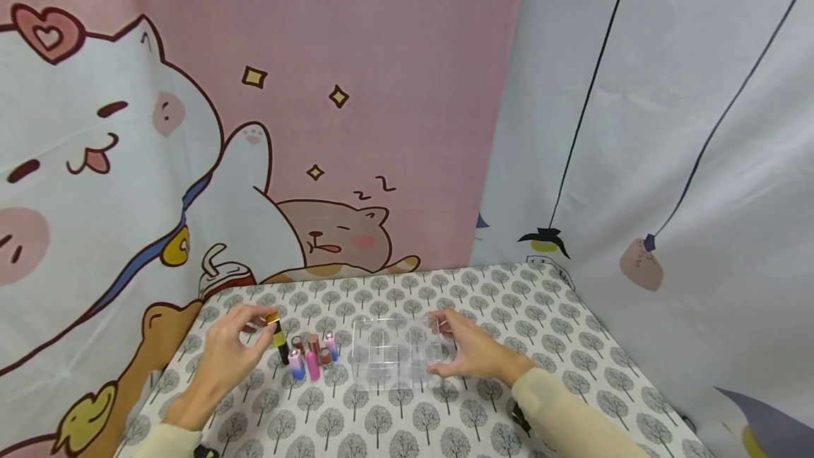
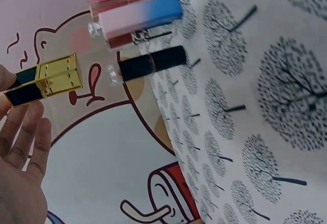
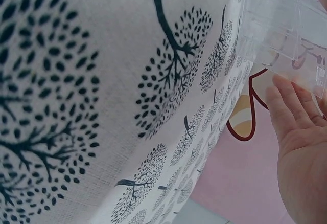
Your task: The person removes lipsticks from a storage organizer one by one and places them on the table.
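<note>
My left hand (image 1: 232,341) pinches one end of a black-and-gold lipstick (image 2: 48,78) between thumb and fingers. Just below it stands a black lipstick (image 2: 153,64), close to the held tube's free end. Beside that, several other lipsticks stand in a cluster, among them a pink-and-blue one (image 1: 297,364), a bright pink one (image 1: 313,366) and a brown one (image 1: 314,343). To the right, a clear divided organizer box (image 1: 375,373) sits on the cloth. My right hand (image 1: 470,348) holds its right end, thumb toward the front and fingers toward the back.
A white tablecloth with printed trees (image 1: 378,423) covers the table. Cartoon-printed curtains hang behind it, a pink one (image 1: 407,126) at the back and a pale one (image 1: 718,232) along the right edge.
</note>
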Action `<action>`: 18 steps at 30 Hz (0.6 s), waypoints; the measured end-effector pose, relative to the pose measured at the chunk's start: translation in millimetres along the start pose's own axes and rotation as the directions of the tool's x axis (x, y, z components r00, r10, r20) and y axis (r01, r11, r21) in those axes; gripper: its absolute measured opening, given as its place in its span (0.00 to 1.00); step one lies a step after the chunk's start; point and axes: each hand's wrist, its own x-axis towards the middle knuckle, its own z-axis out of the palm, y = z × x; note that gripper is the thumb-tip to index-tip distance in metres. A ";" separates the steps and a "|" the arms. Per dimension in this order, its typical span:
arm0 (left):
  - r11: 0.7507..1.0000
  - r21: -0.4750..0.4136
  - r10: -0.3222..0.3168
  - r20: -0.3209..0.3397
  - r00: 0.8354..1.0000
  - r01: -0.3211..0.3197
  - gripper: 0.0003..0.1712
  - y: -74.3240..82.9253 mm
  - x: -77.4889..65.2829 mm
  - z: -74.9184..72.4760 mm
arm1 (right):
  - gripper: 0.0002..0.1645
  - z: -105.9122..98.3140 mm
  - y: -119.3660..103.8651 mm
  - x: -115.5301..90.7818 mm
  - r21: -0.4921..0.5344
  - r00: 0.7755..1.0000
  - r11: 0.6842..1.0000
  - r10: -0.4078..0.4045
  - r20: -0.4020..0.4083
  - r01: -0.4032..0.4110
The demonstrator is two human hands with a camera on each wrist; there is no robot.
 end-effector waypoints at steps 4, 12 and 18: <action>0.999 -0.020 0.034 0.017 0.999 -0.034 0.23 -4.7 -3.0 -1.6 | 0.69 0.2 -1.1 -0.6 0.000 1.000 1.000 0.003 0.001 -0.003; 0.999 -0.053 0.006 0.106 0.994 -0.001 0.24 -10.7 -8.5 -8.0 | 0.69 0.3 -1.3 -0.8 0.001 1.000 1.000 0.001 -0.001 -0.001; 0.998 -0.055 -0.012 0.202 0.979 0.023 0.25 -19.3 -15.9 -11.8 | 0.69 0.4 0.0 0.3 -0.006 1.000 1.000 -0.007 -0.004 0.007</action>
